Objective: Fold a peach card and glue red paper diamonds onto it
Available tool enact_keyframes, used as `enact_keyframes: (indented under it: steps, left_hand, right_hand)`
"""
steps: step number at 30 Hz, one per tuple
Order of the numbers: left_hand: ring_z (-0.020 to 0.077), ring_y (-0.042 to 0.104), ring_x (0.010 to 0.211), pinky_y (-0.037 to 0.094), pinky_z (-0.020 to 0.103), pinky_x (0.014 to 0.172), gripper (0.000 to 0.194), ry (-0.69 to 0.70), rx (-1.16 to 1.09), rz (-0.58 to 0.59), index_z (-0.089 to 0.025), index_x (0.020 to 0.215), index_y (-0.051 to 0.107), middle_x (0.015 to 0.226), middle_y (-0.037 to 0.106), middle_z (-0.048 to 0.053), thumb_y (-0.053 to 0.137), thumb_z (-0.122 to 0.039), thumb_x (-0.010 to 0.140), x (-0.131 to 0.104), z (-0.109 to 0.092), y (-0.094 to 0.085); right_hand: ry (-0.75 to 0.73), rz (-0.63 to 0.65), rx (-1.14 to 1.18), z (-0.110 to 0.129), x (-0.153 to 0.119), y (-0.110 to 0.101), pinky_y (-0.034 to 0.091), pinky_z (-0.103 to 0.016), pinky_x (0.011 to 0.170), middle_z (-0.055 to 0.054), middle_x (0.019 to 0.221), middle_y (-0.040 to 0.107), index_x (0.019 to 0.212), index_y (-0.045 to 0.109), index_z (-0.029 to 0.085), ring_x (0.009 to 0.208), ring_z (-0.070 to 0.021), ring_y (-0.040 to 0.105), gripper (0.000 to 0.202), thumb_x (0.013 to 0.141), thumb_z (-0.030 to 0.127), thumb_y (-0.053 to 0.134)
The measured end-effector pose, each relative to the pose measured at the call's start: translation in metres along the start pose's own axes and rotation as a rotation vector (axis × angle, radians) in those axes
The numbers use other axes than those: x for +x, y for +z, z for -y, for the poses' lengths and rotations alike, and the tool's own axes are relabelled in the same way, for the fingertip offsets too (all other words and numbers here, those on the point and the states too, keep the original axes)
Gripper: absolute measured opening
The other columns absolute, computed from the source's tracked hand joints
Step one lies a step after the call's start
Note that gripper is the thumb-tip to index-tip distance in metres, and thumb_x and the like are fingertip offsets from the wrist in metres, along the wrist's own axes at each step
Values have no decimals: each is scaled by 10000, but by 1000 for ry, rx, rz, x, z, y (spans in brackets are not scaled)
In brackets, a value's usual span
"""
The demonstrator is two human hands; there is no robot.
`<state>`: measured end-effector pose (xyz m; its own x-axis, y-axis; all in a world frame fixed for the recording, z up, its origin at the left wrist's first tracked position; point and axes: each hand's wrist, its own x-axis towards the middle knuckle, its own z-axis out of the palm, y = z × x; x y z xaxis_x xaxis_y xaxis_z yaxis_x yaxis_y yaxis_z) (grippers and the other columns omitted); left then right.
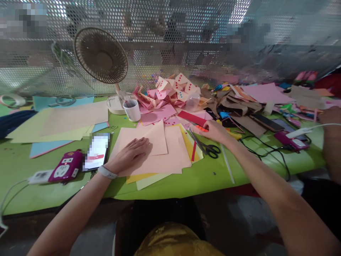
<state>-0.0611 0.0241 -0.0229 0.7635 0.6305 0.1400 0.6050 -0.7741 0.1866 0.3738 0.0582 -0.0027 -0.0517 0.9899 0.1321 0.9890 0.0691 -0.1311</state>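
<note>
My left hand (134, 151) lies flat with fingers stretched out on a folded sheet of peach paper (158, 140). Beneath that sheet is a stack of peach paper (170, 161), with yellow sheets (195, 145) showing at its edges. My right hand (214, 131) is at the right of the stack, its fingers closed around a small bright orange object (201, 128) whose kind I cannot make out. Just behind the fingers lies a red paper strip (191, 118). Black-handled scissors (210, 149) rest below my right hand, beside a narrow red strip (193, 151).
Behind the stack stand a fan (102, 57) and a white cup (132, 111). Folded pink paper pieces (170, 90) and brown scraps (237, 105) are heaped at the back. A phone (97, 152) and purple power strips (68, 165) flank the workspace. Another person's arm (331, 142) shows at right.
</note>
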Motion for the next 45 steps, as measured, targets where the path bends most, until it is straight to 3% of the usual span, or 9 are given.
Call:
enact_keyframes:
  steps: [4, 9, 12, 15, 21, 25, 29, 34, 45]
  left_hand:
    - [200, 239, 1455, 192, 439, 1209, 470, -2, 7, 27, -245, 1461, 372, 1561, 317, 32, 289, -365, 1015, 1, -1, -2]
    - [192, 232, 1457, 185, 443, 1207, 488, 13, 3, 16, -262, 1501, 287, 1565, 307, 21, 273, -345, 1020, 2, -6, -8]
    - [191, 239, 1455, 185, 450, 1206, 500, 18, -3, -9, -287, 1516, 239, 1564, 306, 14, 275, -345, 1021, 3, -12, -10]
    - [189, 250, 1451, 180, 453, 1208, 508, 21, 5, -23, -295, 1522, 215, 1562, 309, 18, 278, -355, 1022, 6, -16, -9]
    - [203, 251, 1450, 185, 462, 1206, 517, 31, 16, -22, -305, 1526, 196, 1558, 319, 17, 288, -357, 1020, 7, -22, -10]
    - [205, 243, 1452, 185, 464, 1207, 517, 41, 21, -20, -316, 1525, 195, 1553, 326, 8, 289, -368, 1019, 6, -22, -10]
    - [205, 230, 1455, 174, 456, 1212, 523, 56, 39, -11, -313, 1521, 212, 1561, 306, 9, 317, -387, 1014, 5, -19, -4]
    - [208, 232, 1455, 153, 444, 1221, 546, 84, 49, -45, -297, 1521, 225, 1561, 304, 21, 351, -414, 1003, 4, -18, 1]
    - [198, 195, 1464, 147, 444, 1223, 549, 90, 65, -21, -274, 1514, 244, 1571, 277, 31, 350, -435, 1000, 4, -22, 1]
  right_hand:
    - [54, 30, 47, -9, 2, 10, 453, -331, 741, -143, 1039, 689, 1065, 585, 151, 936, -271, 639, 377, 808, 428, 600]
    - [65, -2, 212, -19, 1, 2, 489, -323, 724, -107, 971, 713, 957, 613, 185, 854, -242, 664, 248, 796, 375, 617]
    - [122, -69, 435, -17, -6, -7, 519, -342, 723, -119, 1027, 705, 1059, 551, 194, 868, -240, 680, 299, 823, 376, 582]
    - [133, 13, 557, -4, -14, -11, 533, -348, 698, -116, 1003, 705, 1119, 487, 203, 825, -236, 693, 344, 824, 357, 575]
    - [40, 23, 246, 43, -18, -6, 496, -377, 750, -131, 1082, 676, 1183, 483, 197, 933, -289, 655, 395, 833, 360, 567]
    - [-174, 69, 92, 72, -20, -2, 470, -357, 727, -128, 1164, 640, 1335, 425, 219, 996, -282, 630, 411, 941, 332, 389]
    - [-234, 162, -3, 92, -27, 2, 459, -358, 679, -146, 1126, 632, 1244, 516, 215, 981, -298, 619, 468, 951, 542, 352]
    - [-175, 90, -128, 102, -35, 8, 422, -366, 629, -177, 988, 634, 1129, 555, 161, 857, -306, 612, 607, 930, 653, 262]
    - [-285, -107, -264, 101, -32, 24, 342, -347, 683, -136, 962, 589, 1077, 634, 223, 847, -266, 532, 339, 951, 470, 437]
